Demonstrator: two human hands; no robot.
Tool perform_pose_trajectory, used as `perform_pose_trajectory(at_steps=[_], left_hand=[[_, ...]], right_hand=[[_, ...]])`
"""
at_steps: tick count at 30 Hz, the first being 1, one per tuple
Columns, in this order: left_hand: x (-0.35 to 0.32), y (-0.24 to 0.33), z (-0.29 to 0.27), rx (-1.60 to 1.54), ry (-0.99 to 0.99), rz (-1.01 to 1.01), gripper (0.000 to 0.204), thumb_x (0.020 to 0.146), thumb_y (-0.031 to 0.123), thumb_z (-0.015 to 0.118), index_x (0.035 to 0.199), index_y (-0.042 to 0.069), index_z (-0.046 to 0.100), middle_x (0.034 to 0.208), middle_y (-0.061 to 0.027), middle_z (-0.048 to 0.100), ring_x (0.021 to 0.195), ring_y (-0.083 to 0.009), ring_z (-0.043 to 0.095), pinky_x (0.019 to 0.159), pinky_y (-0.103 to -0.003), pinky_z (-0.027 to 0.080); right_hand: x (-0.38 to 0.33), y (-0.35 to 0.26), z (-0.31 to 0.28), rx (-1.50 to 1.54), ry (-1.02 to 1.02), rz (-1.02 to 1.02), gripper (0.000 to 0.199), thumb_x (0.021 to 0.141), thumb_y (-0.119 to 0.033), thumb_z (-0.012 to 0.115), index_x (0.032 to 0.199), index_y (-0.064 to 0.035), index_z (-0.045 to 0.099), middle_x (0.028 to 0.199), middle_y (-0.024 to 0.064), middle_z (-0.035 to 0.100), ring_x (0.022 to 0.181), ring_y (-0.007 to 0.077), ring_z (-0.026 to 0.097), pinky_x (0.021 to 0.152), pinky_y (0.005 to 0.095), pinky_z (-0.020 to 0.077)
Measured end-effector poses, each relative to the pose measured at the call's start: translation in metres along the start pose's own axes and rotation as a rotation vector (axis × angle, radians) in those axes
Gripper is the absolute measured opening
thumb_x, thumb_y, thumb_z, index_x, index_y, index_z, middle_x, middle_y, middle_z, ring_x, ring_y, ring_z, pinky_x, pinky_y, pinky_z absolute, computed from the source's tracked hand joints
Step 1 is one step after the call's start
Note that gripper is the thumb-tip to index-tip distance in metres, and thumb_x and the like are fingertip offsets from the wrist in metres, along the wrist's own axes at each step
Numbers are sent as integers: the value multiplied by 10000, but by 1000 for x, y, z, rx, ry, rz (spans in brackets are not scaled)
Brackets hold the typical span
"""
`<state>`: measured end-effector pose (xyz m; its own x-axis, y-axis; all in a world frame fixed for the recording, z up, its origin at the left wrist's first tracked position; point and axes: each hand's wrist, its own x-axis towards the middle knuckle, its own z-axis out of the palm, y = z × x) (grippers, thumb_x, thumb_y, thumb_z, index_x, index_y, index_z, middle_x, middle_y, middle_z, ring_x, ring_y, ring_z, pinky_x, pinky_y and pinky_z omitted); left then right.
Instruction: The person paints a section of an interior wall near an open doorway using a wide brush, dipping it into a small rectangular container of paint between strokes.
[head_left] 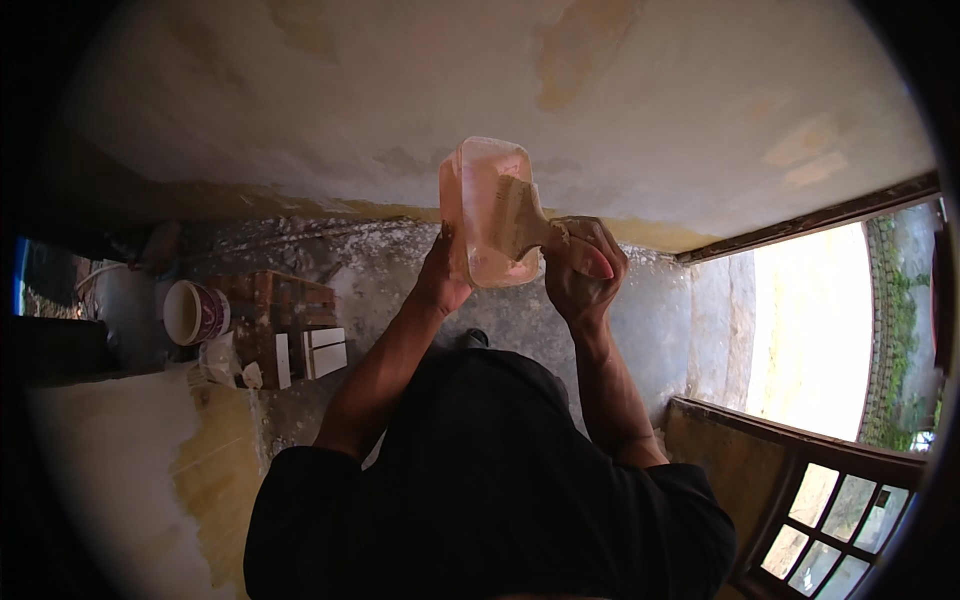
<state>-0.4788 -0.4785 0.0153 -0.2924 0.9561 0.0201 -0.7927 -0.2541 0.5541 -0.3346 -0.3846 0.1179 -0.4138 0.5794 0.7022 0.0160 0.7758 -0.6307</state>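
In front of my chest, close to the wall, my left hand grips a pinkish plastic tub from its left side and below. The tub is tilted so that its inside faces me. A wide flat paintbrush reaches into it from the right, its bristles over the inner floor. My right hand is closed round the brush handle, whose rounded end shows reddish near the fingers. How much paint lies in the tub, I cannot tell.
A patchy, stained wall stands just ahead. On the left are a white bucket, a brown wooden piece and white tiles or boards. The grey floor is paint-spattered. To the right are a bright doorway and a paned window.
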Motion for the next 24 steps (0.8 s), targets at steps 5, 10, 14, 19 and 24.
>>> perform_pose_trajectory(at_steps=[5,10,14,19,24], left_hand=[[1,-6,-5,-27,16,-22,785,913,538,599,1476,76,306,1401,-92,482,1270,-259,512,1061,-454,453],[0,-10,-6,-30,-8,-53,782,913,549,589,1472,72,324,1400,-104,495,1266,-261,518,1060,-457,453],[-2,-10,-2,-36,-20,-117,772,923,544,576,1475,68,321,1398,-111,500,1274,-269,514,1059,-470,452],[-1,-12,-2,-54,-37,-71,775,944,578,500,1491,68,297,1449,-135,449,1328,-291,465,1088,-496,423],[1,-14,-5,-143,-26,-98,747,950,553,510,1485,72,310,1435,-133,469,1307,-293,491,1080,-493,435]], right_hand=[[-2,0,3,-185,-71,27,60,749,16,652,720,0,601,708,128,601,623,252,612,580,338,500],[-12,-2,13,-95,-54,212,38,755,-19,650,752,0,618,705,137,612,599,280,618,571,350,498],[-11,13,12,1,18,298,56,794,-68,662,797,-16,641,710,115,639,609,257,648,566,353,511],[10,0,7,251,117,506,193,937,-139,616,905,48,648,666,91,674,600,124,653,579,258,535],[6,11,8,452,173,590,233,949,-149,604,916,79,638,684,111,671,620,156,669,571,270,554]])
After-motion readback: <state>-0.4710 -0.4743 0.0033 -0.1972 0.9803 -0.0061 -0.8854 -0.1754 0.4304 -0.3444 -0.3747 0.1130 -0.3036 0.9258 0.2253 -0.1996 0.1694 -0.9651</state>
